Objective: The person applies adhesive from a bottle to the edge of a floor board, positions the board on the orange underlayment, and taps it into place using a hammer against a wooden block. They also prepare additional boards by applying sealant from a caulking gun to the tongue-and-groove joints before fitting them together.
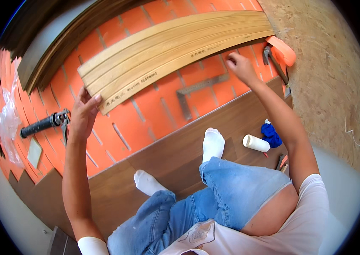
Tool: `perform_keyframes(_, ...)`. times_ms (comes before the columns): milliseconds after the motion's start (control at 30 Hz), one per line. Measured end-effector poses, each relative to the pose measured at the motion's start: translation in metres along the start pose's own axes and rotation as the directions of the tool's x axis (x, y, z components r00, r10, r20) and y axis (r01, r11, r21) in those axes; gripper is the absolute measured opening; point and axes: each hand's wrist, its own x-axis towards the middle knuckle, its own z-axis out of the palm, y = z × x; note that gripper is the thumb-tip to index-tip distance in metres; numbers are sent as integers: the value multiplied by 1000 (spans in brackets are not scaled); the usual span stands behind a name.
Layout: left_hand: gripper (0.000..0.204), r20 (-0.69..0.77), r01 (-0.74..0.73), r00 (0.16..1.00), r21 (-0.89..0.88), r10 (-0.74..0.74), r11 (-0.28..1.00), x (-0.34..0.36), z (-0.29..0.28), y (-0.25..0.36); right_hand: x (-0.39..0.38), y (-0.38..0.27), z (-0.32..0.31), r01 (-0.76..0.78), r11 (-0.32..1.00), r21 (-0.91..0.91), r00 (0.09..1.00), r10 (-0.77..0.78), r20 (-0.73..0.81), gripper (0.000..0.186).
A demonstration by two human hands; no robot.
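Denim-clad knees (pixel 214 199) sit nearest. Left hand (pixel 84 112), fingers spread, grips the near-left end of the wooden plank (pixel 167 51). Right hand (pixel 239 66), fingers curled, touches its far-right underside.

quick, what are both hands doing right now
Left hand: closed on the near end of the wooden plank.
Right hand: fingers curled at the plank's lower edge; whether it grips cannot be told.

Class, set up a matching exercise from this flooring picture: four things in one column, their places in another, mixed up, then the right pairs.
1. pale wooden plank
2. grey metal try square
3. white roll
4. black caulking gun

a. left on the orange underlay
b. held by both hands
c. on dark laid boards beside a blue cloth
d. on orange underlay under the plank

Pairs: 1-b, 2-d, 3-c, 4-a
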Motion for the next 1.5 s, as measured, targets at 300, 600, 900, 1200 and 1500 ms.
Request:
perform_keyframes(300, 52, 60, 38, 997, 38, -41, 999, 7, -6, 3, -19, -75, 55, 687, 717, -116, 708, -627, 324, 24)
perform_keyframes(600, 45, 40, 42, 998, 4, -42, 999, 6, -10, -8, -50, -28, -8, 424, 877, -226, 896, -370, 245, 20)
perform_keyframes(900, 42, 23, 132, 991, 15, -133, 991, 22, -31, -29, -213, 117, -64, -376, 847, -376, 924, 375, -79, 25)
perform_keyframes(1200, 37, -138, 246, 966, 238, -218, 939, 44, -47, -48, -267, 151, -65, -561, 662, -498, 792, 604, -89, 33)
perform_keyframes(1500, 51, -268, 199, 961, 529, -60, 825, 65, -53, -60, -249, 159, -59, -641, 623, -448, 708, 705, -33, 34)
